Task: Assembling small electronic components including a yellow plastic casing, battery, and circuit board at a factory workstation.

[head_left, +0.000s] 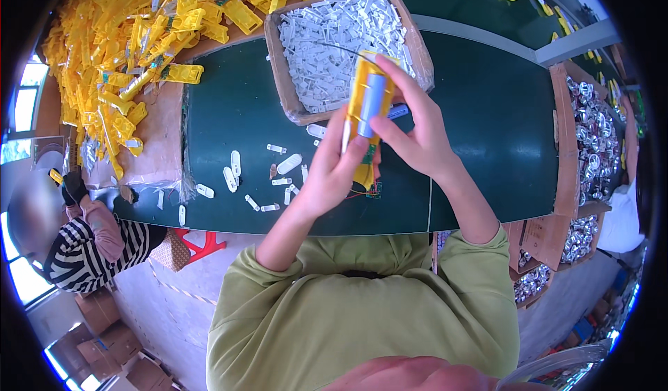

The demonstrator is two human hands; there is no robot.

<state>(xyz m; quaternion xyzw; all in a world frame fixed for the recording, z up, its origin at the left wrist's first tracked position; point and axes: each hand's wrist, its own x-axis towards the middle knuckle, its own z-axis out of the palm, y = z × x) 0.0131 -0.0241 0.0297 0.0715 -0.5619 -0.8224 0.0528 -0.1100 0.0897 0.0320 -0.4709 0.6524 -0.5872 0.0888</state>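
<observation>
Over the front of the green table, both my hands are on a yellow plastic housing (362,92) with a blue cylindrical battery (374,102) lying lengthwise in it. My left hand (334,158) grips the housing's lower left side, thumb near the battery's lower end. My right hand (417,130) is on its right side, thumb against the battery and fingers at the upper edge. A dark wire (342,47) sticks out at the top. Below the hands are a small green circuit board (374,190) and thin wires. Another blue cylinder (397,111) shows partly behind my right hand.
A carton (299,117) of small white plastic parts stands beyond my hands. Loose white parts (289,163) lie to the left. Yellow housings (174,29) are heaped at far left. Cartons of shiny metallic parts (597,140) stand at right. Another person (90,231) works at left.
</observation>
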